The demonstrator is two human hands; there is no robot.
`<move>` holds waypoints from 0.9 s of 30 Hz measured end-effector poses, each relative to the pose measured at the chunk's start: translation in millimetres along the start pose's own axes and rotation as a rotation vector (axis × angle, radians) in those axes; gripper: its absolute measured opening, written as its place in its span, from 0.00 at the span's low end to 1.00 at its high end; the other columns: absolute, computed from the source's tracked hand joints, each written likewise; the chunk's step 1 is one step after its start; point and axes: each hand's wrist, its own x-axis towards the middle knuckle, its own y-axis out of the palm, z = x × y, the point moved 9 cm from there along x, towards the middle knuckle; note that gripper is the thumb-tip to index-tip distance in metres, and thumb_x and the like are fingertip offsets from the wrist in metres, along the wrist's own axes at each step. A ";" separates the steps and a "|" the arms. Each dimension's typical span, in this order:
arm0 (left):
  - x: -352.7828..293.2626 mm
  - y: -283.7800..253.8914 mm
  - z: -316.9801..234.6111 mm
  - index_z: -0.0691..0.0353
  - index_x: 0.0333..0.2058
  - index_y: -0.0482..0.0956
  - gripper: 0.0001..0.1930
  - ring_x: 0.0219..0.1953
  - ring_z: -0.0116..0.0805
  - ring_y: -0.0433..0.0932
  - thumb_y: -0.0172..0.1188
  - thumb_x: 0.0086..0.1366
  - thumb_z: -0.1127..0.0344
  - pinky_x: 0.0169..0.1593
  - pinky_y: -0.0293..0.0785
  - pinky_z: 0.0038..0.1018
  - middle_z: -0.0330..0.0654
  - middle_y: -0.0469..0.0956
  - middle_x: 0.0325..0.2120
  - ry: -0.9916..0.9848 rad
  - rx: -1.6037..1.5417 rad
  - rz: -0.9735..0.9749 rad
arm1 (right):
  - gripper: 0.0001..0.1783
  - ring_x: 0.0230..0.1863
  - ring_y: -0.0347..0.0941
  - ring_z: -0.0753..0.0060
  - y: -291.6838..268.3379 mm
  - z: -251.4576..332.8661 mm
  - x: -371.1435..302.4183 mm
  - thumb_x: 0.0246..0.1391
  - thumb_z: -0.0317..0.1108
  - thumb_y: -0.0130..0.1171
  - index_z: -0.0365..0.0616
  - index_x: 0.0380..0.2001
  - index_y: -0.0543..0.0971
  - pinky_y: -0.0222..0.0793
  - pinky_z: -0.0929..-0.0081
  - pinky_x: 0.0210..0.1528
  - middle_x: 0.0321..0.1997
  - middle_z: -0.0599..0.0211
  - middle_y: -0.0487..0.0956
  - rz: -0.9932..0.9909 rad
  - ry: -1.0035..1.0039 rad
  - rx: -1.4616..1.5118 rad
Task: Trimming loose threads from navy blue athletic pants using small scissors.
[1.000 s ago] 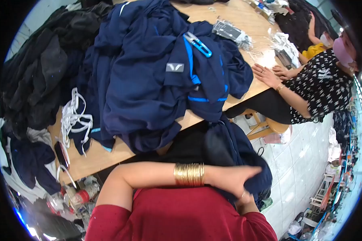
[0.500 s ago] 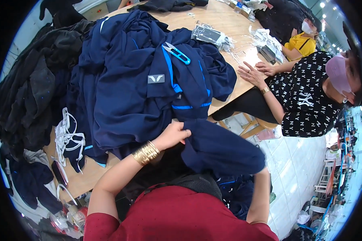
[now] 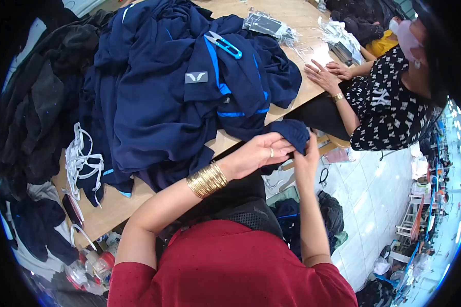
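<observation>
Both of my hands are together at the table's front edge, on a bunched piece of navy cloth [image 3: 290, 131]. My left hand [image 3: 258, 155], with gold bangles at its wrist, has its fingers folded against the cloth's lower edge. At the cloth's right end, my right hand [image 3: 307, 157] pinches it between thumb and fingers. Just beyond lies a large heap of navy garments [image 3: 153, 97] with bright blue trim and a grey patch [image 3: 196, 77]. Blue-handled thread snips [image 3: 225, 46] rest on top of the heap. What my fingertips do inside the folds is hidden.
White straps [image 3: 84, 163] hang at the table's left edge, beside dark cloth [image 3: 33, 102]. Bundled tags [image 3: 271, 26] lie toward the back. On the right a person in a patterned black shirt [image 3: 381, 100] sits with hands on the table [image 3: 312, 94]. Dark cloth [image 3: 287, 212] is piled below.
The navy cloth, stretched out between my hands before, is now bunched up farther forward. My right hand has come up and in, close to my left. The person at right has leaned forward.
</observation>
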 end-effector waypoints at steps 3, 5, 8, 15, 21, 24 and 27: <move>-5.7 -32.7 -19.8 0.63 0.54 0.63 0.25 0.54 0.34 0.68 0.60 0.58 0.68 0.55 0.65 0.30 0.45 0.67 0.53 0.159 0.549 -0.159 | 0.18 0.36 0.77 0.71 -3.3 49.4 21.0 0.45 0.17 0.50 0.40 0.43 0.72 0.70 0.74 0.39 0.32 0.57 0.79 0.008 -0.144 -0.149; -23.0 -9.7 -65.4 0.62 0.49 0.65 0.31 0.50 0.39 0.68 0.66 0.45 0.71 0.52 0.65 0.33 0.46 0.68 0.44 0.574 1.193 -0.537 | 0.19 0.34 0.78 0.67 1.9 79.5 30.3 0.42 0.17 0.51 0.42 0.42 0.73 0.70 0.76 0.38 0.32 0.56 0.79 0.054 -0.163 -0.140; -20.8 -3.1 -80.4 0.60 0.47 0.66 0.31 0.47 0.44 0.69 0.64 0.41 0.75 0.48 0.66 0.34 0.46 0.69 0.39 0.756 1.414 -0.669 | 0.22 0.34 0.78 0.66 20.6 135.1 29.9 0.39 0.17 0.50 0.43 0.42 0.74 0.70 0.77 0.38 0.33 0.57 0.78 0.113 -0.367 -0.184; -30.0 -71.8 -54.0 0.57 0.50 0.68 0.29 0.48 0.44 0.73 0.52 0.46 0.83 0.48 0.70 0.33 0.46 0.73 0.44 0.263 1.543 -0.568 | 0.29 0.37 0.75 0.82 -129.6 216.5 68.1 0.34 0.12 0.44 0.46 0.40 0.80 0.69 0.85 0.42 0.39 0.68 0.80 -0.424 -0.659 -0.258; -125.6 -30.7 -181.1 0.68 0.46 0.72 0.22 0.29 0.40 0.82 0.43 0.50 0.80 0.30 0.78 0.22 0.52 0.76 0.42 -0.071 0.931 -0.479 | 0.29 0.31 0.76 0.79 -210.9 207.6 118.0 0.36 0.20 0.41 0.46 0.44 0.79 0.69 0.87 0.35 0.39 0.66 0.81 -0.568 -0.541 -1.015; -153.8 -29.8 -249.5 0.72 0.45 0.72 0.20 0.24 0.41 0.82 0.42 0.53 0.77 0.25 0.77 0.21 0.49 0.78 0.37 0.073 1.037 -0.607 | 0.29 0.22 0.70 0.84 -170.1 185.8 139.4 0.37 0.21 0.40 0.49 0.43 0.79 0.62 0.90 0.20 0.35 0.67 0.79 -0.178 -0.199 -0.276; -168.3 -32.3 -282.4 0.71 0.49 0.71 0.19 0.27 0.41 0.82 0.42 0.59 0.74 0.28 0.80 0.22 0.49 0.78 0.39 0.104 1.100 -0.566 | 0.23 0.14 0.62 0.87 -153.6 189.7 158.2 0.40 0.23 0.43 0.42 0.42 0.79 0.55 0.91 0.12 0.24 0.72 0.74 -0.048 -0.183 -0.198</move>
